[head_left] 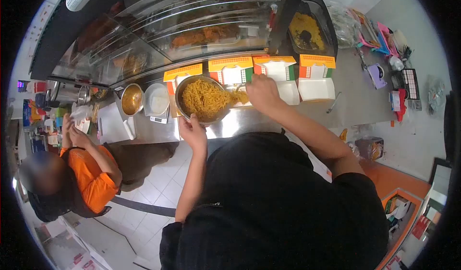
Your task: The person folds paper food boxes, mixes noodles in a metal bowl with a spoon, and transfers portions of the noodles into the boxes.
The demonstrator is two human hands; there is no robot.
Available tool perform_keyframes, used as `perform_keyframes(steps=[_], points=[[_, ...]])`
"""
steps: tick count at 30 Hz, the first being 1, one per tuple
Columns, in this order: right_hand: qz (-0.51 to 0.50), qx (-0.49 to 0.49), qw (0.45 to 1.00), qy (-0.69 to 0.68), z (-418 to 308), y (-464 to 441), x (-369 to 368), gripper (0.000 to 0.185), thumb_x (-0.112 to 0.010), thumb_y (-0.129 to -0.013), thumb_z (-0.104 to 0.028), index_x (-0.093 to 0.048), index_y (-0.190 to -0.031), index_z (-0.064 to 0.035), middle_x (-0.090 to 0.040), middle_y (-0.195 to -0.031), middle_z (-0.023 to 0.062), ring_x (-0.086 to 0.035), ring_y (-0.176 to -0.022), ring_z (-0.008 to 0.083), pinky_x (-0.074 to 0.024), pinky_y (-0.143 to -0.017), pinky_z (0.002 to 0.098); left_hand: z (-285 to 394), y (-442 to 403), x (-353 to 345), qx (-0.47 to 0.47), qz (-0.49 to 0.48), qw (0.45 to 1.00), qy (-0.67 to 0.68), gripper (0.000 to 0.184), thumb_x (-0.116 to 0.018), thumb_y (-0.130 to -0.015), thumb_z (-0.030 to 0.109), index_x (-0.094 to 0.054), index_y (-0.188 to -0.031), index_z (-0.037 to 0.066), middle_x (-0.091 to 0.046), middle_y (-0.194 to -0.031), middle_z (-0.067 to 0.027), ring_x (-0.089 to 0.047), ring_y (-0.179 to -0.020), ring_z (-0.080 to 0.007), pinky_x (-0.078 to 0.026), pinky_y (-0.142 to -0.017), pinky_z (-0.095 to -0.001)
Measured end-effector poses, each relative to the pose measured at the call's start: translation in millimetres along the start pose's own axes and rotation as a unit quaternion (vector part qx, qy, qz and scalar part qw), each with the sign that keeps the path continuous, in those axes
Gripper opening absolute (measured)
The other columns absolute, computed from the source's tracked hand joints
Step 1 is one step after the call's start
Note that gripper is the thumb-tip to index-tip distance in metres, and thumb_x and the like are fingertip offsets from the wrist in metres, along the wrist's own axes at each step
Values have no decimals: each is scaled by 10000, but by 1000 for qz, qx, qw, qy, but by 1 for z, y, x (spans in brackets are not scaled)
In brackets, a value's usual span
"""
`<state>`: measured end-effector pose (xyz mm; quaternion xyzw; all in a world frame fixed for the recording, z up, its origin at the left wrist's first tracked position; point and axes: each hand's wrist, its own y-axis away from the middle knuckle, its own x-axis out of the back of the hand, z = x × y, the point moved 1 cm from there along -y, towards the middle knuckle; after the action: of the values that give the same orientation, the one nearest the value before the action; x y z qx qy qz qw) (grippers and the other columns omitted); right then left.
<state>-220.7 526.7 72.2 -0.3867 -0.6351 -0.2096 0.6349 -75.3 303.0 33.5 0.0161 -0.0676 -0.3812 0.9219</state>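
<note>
A metal bowl [214,121] full of yellow noodles [201,97] is tilted over the counter. My left hand [193,132] grips its near rim from below. To the right of the bowl, my right hand [263,93] is closed; whatever it grips is hidden by the fingers. Some noodles stretch from the bowl toward that hand, above an open food box [230,64]. Another open box [183,71] is partly covered by the bowl. Farther right stand two more open boxes, one box [287,88] beside my right hand and one box [317,88] at the row's end.
Left of the bowl are a scale [158,120] bearing a white container [157,99] and a metal bowl [131,100] of sauce. A glass display case [158,35] lines the back. A black tray [314,11] holds yellow food. A co-worker in an orange shirt [91,174] stands left.
</note>
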Motion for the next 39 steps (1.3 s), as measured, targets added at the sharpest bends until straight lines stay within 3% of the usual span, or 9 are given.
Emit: perform_keyframes(steps=[5,11,14,17,23,27,30,36,39], points=[[-100,-24,994,-43,-7,-18,41,148,-640,-800,-134,-755,-784,-42,-719,-807,179,-740,-783,324,-584,-653,449,-4,3,-6,-13,-2,1000,4,110,-569,-1054,98,-506,-983,43,-531,-739,-15,-543,-558,-76,-453,-458,-267],[-225,-85,963,-120,-43,-36,10,205,-639,-846,-199,-787,-822,-59,-753,-866,220,-754,-833,351,-603,-728,457,7,13,-12,-14,-15,999,27,152,-566,-1066,116,-478,-955,62,-505,-733,4,-520,-559,-64,-452,-472,-253],[-173,-151,951,-206,-27,-31,-53,225,-607,-866,-216,-794,-826,-98,-750,-852,158,-742,-835,336,-576,-731,446,3,13,-6,-2,-17,999,31,186,-567,-1070,130,-456,-931,75,-491,-728,12,-510,-559,-61,-447,-477,-248],[-202,-153,915,-315,-15,-28,-53,228,-626,-872,-277,-807,-880,-139,-742,-838,133,-731,-821,308,-563,-742,415,1,13,-2,3,-21,999,31,206,-574,-1070,143,-445,-920,83,-482,-726,13,-501,-556,-60,-439,-469,-249],[-140,-167,881,-419,-7,-28,-57,250,-654,-847,-326,-819,-882,-141,-743,-825,125,-711,-788,286,-551,-732,412,0,12,1,18,-15,998,56,213,-583,-1066,153,-435,-925,92,-486,-726,7,-507,-546,-71,-419,-442,-250],[-168,-167,875,-422,4,-32,-32,249,-647,-861,-321,-817,-877,-140,-744,-818,110,-703,-770,261,-535,-716,392,-7,7,7,39,-5,997,70,213,-583,-1066,155,-431,-929,95,-495,-726,3,-539,-534,-87,-421,-437,-253],[-175,-161,881,-410,18,-29,-16,249,-648,-862,-320,-818,-885,-140,-745,-834,104,-702,-793,259,-529,-728,390,-15,2,16,22,-1,998,64,141,-562,-1062,133,-457,-976,94,-629,-758,-43,-600,-542,-107,-426,-438,-250],[-115,-151,930,-316,46,-9,4,226,-649,-871,-312,-818,-907,-166,-754,-917,97,-702,-848,301,-535,-754,413,-16,0,26,30,20,997,64,165,-569,-1059,134,-444,-956,100,-618,-752,-38,-579,-533,-92,-425,-439,-247],[-114,-200,946,-228,39,2,16,203,-654,-847,-279,-791,-835,-129,-727,-866,109,-699,-851,303,-552,-735,440,-18,1,30,28,19,999,33,209,-577,-1056,127,-414,-926,111,-578,-725,-25,-557,-519,-86,-422,-437,-248]])
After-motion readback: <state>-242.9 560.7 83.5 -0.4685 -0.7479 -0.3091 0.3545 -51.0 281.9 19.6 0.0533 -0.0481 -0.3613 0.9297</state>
